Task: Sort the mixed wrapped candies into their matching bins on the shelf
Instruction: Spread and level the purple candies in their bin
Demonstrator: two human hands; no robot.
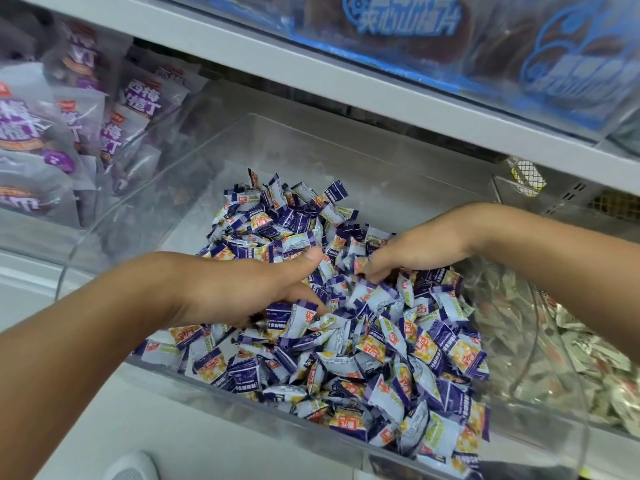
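**Both hands down in the purple candy bin**

My left hand (242,289) lies relaxed on the purple wrapped candies (346,341), thumb out flat, fingertips buried, so I cannot tell whether it holds one. My right hand (412,251) curls its fingers into the heap; what it pinches, if anything, is hidden. I judge I'm raking for strays that don't match. The candies fill the clear bin (277,140), heaped toward its front, under and between both hands. Right of that bin sits a neighbouring bin of silvery candies (554,341); left of it, purple snack bags (69,133); above it, the shelf edge (346,81).
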